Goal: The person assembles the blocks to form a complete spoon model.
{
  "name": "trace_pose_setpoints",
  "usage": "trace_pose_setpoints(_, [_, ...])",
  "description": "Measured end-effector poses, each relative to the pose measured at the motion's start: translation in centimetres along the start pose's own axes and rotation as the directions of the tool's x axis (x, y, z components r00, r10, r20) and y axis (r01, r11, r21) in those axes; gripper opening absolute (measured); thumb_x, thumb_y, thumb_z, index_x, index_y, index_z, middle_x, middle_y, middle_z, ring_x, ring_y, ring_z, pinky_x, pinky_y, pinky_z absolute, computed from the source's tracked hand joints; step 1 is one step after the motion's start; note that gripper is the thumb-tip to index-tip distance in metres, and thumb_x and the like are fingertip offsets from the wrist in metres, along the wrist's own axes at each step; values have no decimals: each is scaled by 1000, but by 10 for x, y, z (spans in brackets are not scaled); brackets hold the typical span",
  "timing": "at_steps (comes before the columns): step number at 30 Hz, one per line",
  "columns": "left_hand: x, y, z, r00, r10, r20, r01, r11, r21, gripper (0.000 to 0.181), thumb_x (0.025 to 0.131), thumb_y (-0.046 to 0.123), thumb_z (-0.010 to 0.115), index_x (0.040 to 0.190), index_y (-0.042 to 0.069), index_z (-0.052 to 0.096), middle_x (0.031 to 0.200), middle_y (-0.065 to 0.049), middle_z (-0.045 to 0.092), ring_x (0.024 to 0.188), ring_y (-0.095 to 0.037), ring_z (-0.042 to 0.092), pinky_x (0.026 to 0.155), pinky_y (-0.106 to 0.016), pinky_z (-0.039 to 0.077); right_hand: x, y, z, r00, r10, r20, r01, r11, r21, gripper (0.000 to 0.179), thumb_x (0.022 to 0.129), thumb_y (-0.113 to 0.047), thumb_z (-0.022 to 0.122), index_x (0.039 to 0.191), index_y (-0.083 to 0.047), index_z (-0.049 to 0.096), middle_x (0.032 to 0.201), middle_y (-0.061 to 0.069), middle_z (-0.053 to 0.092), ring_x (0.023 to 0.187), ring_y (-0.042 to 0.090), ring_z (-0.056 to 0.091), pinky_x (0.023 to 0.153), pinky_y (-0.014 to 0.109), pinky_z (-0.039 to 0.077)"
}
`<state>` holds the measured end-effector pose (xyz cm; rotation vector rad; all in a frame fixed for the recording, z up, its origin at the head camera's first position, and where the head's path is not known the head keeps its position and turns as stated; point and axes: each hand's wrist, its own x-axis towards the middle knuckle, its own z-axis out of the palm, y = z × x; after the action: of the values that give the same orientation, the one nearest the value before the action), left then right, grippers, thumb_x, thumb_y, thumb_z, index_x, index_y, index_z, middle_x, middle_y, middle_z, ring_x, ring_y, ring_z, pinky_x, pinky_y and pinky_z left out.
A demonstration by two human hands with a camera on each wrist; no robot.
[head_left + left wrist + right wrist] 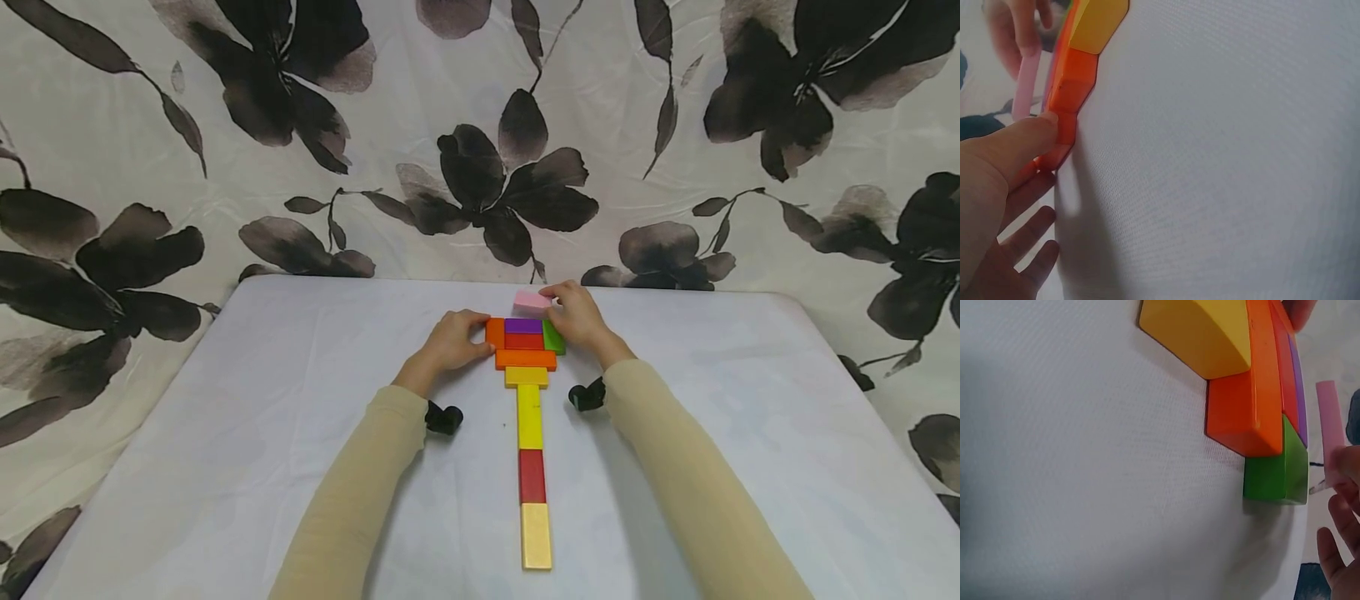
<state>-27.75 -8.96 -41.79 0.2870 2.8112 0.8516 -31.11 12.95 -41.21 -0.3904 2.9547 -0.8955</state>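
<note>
A flat figure of coloured wooden blocks lies on the white table [262, 433]: a gold block [536, 536], a red block [532, 476] and a yellow block [528, 416] form a stem. Above it sit a wide orange block [525, 359], a purple block [522, 326] and a green block [553, 337]. My left hand [453, 337] presses its thumb [1019, 144] against the small orange block [494, 332] on the figure's left side. My right hand [576, 312] pinches a pink block [531, 301] just above the figure's far edge, also seen as the pink block [1330, 431] in the right wrist view.
A cloth with large dark flowers [495, 179] hangs behind the table's far edge. Black wrist straps [444, 418] sit on both beige sleeves.
</note>
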Motion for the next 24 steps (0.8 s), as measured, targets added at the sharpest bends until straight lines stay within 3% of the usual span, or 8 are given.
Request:
trace_pose_setpoints(15, [1, -1, 1, 1000, 0, 1, 0, 1000, -8, 54, 82, 27, 69, 132, 15, 51, 132, -5, 51, 121, -23, 41, 104, -39, 36, 5, -9, 3, 996, -67, 52, 70, 996, -51, 32, 91, -11, 51, 122, -6, 58, 120, 17, 49, 107, 30, 49, 97, 42, 41])
trace_pose_setpoints(24, [1, -3, 0, 1000, 13, 2, -13, 1000, 4, 54, 82, 27, 68, 132, 13, 52, 132, -6, 51, 122, -24, 41, 105, -39, 34, 6, -8, 7, 996, -62, 66, 66, 996, -56, 33, 91, -12, 52, 122, -7, 59, 118, 16, 50, 106, 29, 50, 97, 41, 41])
